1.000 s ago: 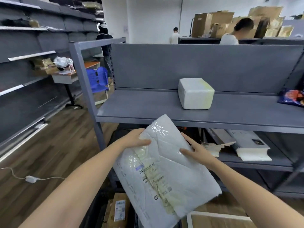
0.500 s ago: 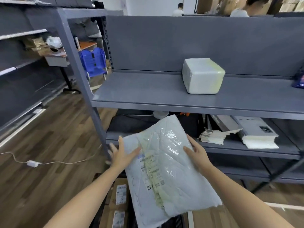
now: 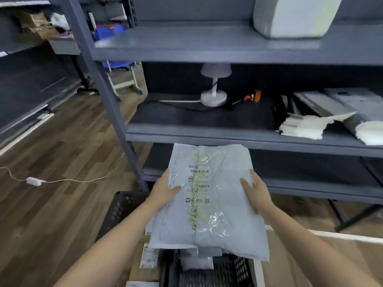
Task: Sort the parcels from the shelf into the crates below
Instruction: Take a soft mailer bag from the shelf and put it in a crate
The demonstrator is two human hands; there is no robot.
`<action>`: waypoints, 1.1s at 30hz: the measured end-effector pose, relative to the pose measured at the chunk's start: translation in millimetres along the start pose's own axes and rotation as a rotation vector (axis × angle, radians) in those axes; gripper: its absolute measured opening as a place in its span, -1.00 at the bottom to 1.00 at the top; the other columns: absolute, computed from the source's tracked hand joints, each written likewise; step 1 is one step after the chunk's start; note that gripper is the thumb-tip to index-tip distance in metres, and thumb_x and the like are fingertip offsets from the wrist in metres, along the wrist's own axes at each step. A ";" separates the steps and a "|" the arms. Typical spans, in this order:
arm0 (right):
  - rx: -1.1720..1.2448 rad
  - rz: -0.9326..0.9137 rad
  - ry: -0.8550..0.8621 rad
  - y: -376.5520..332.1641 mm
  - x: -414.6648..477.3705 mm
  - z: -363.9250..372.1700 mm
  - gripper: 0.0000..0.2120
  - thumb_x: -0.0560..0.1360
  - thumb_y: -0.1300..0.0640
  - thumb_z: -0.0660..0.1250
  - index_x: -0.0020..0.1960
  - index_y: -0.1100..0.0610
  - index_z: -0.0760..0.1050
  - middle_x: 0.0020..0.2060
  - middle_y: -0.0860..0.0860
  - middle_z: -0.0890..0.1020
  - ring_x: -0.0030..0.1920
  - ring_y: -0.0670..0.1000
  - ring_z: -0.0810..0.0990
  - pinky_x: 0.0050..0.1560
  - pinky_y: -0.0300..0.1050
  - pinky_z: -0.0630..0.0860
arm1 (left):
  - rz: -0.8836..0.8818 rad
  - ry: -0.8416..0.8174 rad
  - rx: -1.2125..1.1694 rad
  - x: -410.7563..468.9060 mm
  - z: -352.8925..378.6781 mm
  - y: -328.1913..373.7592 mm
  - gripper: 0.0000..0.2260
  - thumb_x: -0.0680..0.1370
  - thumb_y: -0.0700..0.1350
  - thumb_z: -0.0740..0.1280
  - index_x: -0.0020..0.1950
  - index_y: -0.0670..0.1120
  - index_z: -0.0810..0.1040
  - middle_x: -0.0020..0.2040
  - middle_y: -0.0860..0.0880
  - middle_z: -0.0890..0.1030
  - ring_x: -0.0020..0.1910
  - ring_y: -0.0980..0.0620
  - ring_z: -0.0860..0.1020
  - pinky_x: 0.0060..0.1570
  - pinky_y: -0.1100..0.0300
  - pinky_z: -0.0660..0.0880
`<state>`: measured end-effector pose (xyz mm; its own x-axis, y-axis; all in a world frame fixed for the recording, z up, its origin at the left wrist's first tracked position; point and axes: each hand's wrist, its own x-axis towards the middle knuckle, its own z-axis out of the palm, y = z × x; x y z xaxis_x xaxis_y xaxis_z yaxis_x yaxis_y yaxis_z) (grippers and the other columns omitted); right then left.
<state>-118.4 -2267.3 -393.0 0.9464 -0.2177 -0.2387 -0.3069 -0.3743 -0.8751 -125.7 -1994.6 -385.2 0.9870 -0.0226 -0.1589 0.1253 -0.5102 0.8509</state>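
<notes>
The parcel (image 3: 217, 204), a flat grey-white plastic mailer with a barcode label printed down its middle, is clamped between both hands. The left hand (image 3: 165, 190) lays its thumb across the top face beside the label, and its other fingers are tucked out of sight under the left edge. The right hand (image 3: 256, 190) grips the opposite edge, with its thumb pressed onto the glossy top and its fingers wrapped round the side, mostly hidden beneath. Two bare forearms reach in from the bottom of the view.

The parcel lies nearly level, its far end towards the grey shelf unit (image 3: 207, 136), in front of the lower boards. Below its near edge sits a black mesh crate (image 3: 228, 272) holding a few smaller pale packets (image 3: 196, 264). Whether the parcel touches them cannot be told. A second black crate (image 3: 122, 210) stands just left of the left wrist, and a brown carton (image 3: 136, 268) with a white label is near it.

Further out, the middle board carries a white desk lamp (image 3: 214, 85), an orange-handled tool (image 3: 251, 97) and stacks of white paper (image 3: 304, 127). On the top board (image 3: 207, 44) stands a white boxy parcel (image 3: 294, 15), cut off by the frame. On the wooden floor (image 3: 51, 214) to the left lies a thin cable (image 3: 34, 181) with an inline switch.
</notes>
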 end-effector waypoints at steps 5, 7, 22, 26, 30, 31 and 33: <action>-0.105 -0.044 0.019 112.2 26.5 49.1 -0.42 0.56 0.06 0.27 0.52 0.12 0.16 0.23 0.10 0.47 0.20 0.07 0.45 0.10 -0.20 0.31 | -0.054 0.089 0.224 17.2 75.4 -104.4 -0.56 0.55 -0.08 0.30 0.40 0.01 0.27 0.18 0.00 0.40 0.20 0.02 0.40 0.01 0.26 0.29; -0.150 -0.052 0.021 160.8 33.7 67.9 -0.43 0.56 0.08 0.27 0.50 0.16 0.17 0.15 0.07 0.51 0.07 0.03 0.46 0.06 -0.20 0.33 | -0.092 0.078 0.295 19.6 107.9 -151.1 -0.49 0.56 -0.01 0.28 0.46 -0.03 0.18 0.25 -0.08 0.38 0.28 -0.06 0.38 0.10 0.19 0.36; -0.483 -0.006 -0.125 333.8 80.1 162.5 -0.38 0.55 -0.08 0.21 0.52 0.04 0.09 0.44 0.15 0.19 0.30 0.17 0.44 0.32 -0.03 0.41 | -0.257 -0.046 0.518 38.3 234.4 -314.6 -0.28 0.53 0.27 0.19 0.57 0.03 -0.03 0.57 -0.12 -0.11 0.49 -0.23 0.16 0.41 0.02 0.26; -0.503 -0.053 -0.039 335.4 98.3 161.0 -0.43 0.56 -0.05 0.21 0.50 0.03 0.13 0.44 0.14 0.19 0.32 0.16 0.41 0.31 -0.05 0.40 | -0.254 -0.058 0.577 59.2 246.7 -308.6 -0.30 0.55 0.26 0.14 0.57 0.02 -0.05 0.57 -0.12 -0.12 0.47 -0.23 0.16 0.39 0.00 0.26; -0.550 -0.152 0.023 334.8 113.5 169.3 -0.47 0.56 -0.04 0.21 0.49 0.01 0.18 0.48 0.14 0.12 0.37 0.15 0.35 0.30 -0.09 0.38 | -0.232 0.004 0.531 72.4 255.6 -320.2 -0.33 0.57 0.23 0.13 0.56 -0.02 -0.03 0.57 -0.08 -0.16 0.45 -0.21 0.17 0.41 0.02 0.25; -0.587 -0.187 0.039 332.7 116.9 172.3 -0.47 0.57 -0.04 0.19 0.50 0.01 0.16 0.49 0.14 0.11 0.39 0.15 0.33 0.30 -0.10 0.37 | -0.235 0.009 0.523 74.7 256.9 -323.3 -0.33 0.57 0.23 0.12 0.57 -0.03 -0.04 0.57 -0.08 -0.17 0.46 -0.21 0.15 0.42 0.02 0.23; -0.681 -0.228 0.055 327.9 122.5 178.2 -0.47 0.59 -0.05 0.14 0.52 -0.01 0.11 0.50 0.15 0.08 0.39 0.16 0.31 0.31 -0.09 0.36 | -0.243 0.010 0.523 80.4 260.6 -328.2 -0.34 0.58 0.22 0.10 0.57 -0.03 -0.05 0.57 -0.08 -0.21 0.47 -0.21 0.12 0.44 0.00 0.20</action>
<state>-85.1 -2256.1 -784.3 0.9934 -0.1058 -0.0442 -0.1145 -0.8910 -0.4393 -113.7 -2053.0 -807.7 0.9374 0.1553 -0.3116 0.2847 -0.8569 0.4296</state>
